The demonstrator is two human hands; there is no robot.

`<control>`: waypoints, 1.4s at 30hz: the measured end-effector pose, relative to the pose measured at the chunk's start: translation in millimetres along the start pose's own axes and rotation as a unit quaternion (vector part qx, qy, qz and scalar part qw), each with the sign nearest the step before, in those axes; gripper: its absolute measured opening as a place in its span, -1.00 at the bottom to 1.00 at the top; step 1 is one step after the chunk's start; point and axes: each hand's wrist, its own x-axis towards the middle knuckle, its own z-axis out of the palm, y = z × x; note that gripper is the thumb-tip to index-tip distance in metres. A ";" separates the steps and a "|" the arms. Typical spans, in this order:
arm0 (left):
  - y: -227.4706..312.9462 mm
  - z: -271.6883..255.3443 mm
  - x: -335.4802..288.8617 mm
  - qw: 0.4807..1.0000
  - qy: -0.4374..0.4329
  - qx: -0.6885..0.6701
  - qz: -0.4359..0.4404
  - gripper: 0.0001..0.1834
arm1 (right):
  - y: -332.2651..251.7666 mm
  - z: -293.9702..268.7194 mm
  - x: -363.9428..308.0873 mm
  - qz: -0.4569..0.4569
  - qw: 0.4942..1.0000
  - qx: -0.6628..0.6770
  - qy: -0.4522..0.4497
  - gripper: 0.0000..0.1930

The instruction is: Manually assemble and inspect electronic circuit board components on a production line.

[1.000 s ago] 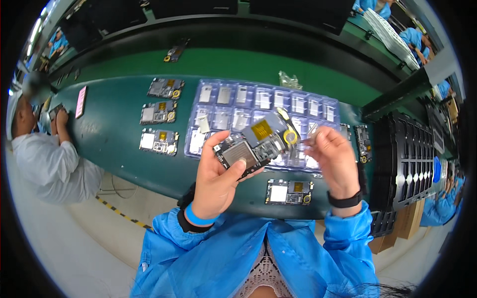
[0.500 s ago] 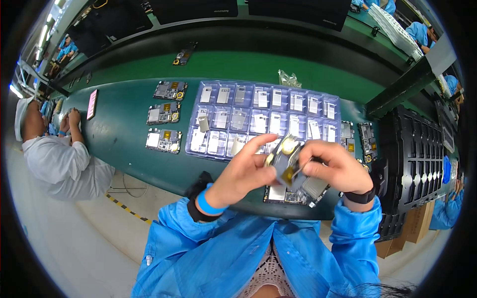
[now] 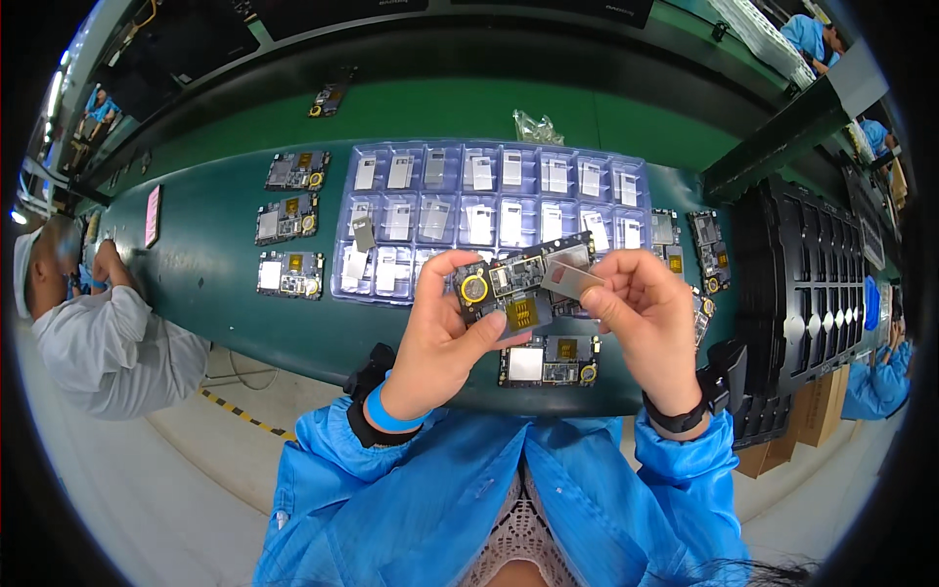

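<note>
My left hand point(image 3: 435, 338) is closed around one end of a dark circuit board point(image 3: 521, 279), which has a round gold part and an amber patch on its face. Pinched between the thumb and fingers of my right hand point(image 3: 648, 318) is a thin silver shield cover point(image 3: 575, 278). It is tilted over the board's right end; whether they touch I cannot tell. Just below, a second circuit board point(image 3: 548, 362) lies flat near the table edge. Behind my hands, a clear compartment tray point(image 3: 499, 146) holds many similar silver covers, its front row partly hidden by the held board.
Several more boards point(image 3: 290, 274) lie left of the tray, and others point(image 3: 709, 252) to its right. Black ribbed trays point(image 3: 807, 293) are stacked at the right. A crumpled clear bag point(image 3: 538, 127) lies behind. At the left sits a co-worker point(image 3: 112, 333) near a pink flat object point(image 3: 153, 215).
The board in my left hand has turned from a steep tilt to face up. My right hand has moved slightly aside, and the cover now shows plainly in its fingers. The whole view has shifted slightly.
</note>
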 end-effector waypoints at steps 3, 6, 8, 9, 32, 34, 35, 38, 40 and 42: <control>-3.6 -0.6 -0.3 1.000 -0.014 0.012 0.001 -0.50 | 2.6 2.8 3.4 -0.005 1.000 0.003 -0.018 -0.89; -2.4 2.6 -1.7 0.999 -0.020 0.031 0.007 -0.52 | 9.0 7.5 3.2 0.003 1.000 -0.016 -0.024 -0.90; 0.2 4.5 -1.7 0.999 -0.020 0.028 -0.008 -0.54 | 12.0 9.7 4.0 -0.004 0.999 -0.034 -0.019 -0.91; -0.4 4.7 -1.2 0.999 -0.019 0.028 -0.009 -0.54 | 13.3 10.4 4.5 -0.003 0.999 -0.034 -0.018 -0.92; -7.3 6.4 2.8 0.999 -0.022 0.044 -0.024 -0.51 | 26.1 14.1 7.9 -0.004 0.998 -0.055 0.016 -0.93; -7.9 5.3 2.1 0.998 -0.021 0.047 -0.023 -0.51 | 27.6 15.1 7.7 -0.023 0.997 -0.074 0.027 -0.92; -8.1 4.8 1.7 0.998 -0.021 0.051 -0.024 -0.51 | 27.2 15.9 7.2 -0.023 0.997 -0.075 0.026 -0.92; -7.5 5.5 2.9 0.998 -0.025 0.057 -0.024 -0.51 | 25.7 15.8 6.9 -0.035 0.993 -0.107 0.046 -0.92; -7.6 5.1 2.4 0.998 -0.024 0.057 -0.026 -0.51 | 25.4 17.1 7.1 -0.053 0.988 -0.137 0.052 -0.91; -7.8 5.3 2.1 0.998 -0.022 0.057 -0.027 -0.51 | 26.1 17.1 7.3 -0.052 0.988 -0.137 0.053 -0.91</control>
